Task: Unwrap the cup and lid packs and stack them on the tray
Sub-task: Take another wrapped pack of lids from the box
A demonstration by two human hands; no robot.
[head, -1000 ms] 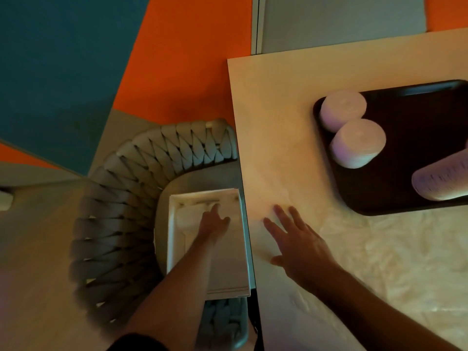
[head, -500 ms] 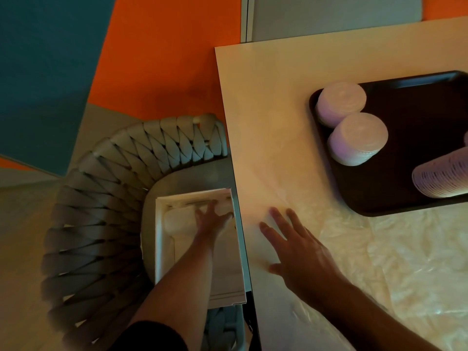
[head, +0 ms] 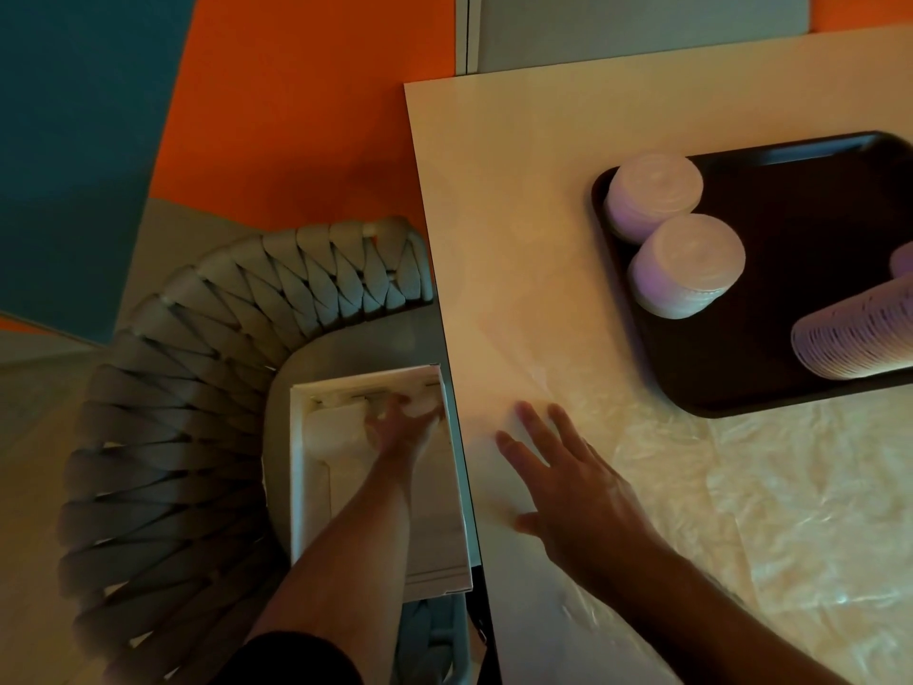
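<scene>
Two hands working: my right hand (head: 573,482), fingers spread flat, pins loose wrap (head: 770,496) on the table (head: 518,200), prob. for balance. Left hand (head: 400,425) reaches into the box (head: 439,546) on the chair (head: 207,338) for a pack (head: 336,432); grip unclear. Beyond, lid stacks (head: 686,264) and cups (head: 854,333) sit unwrapped on the tray (head: 800,229).

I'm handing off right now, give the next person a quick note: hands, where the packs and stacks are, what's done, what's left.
Left hand: down in the white box on the woven chair, fingers on a wrapped pack; whether it grips it I cannot tell.
Right hand: open, flat on the table at the edge of the loose plastic wrap.
Done: two lid stacks stand on the black tray; a cup stack lies tilted at its right side.
Left: lift the pack out, unwrap it and stack its contents on the tray. Further packs in the box are unclear.
</scene>
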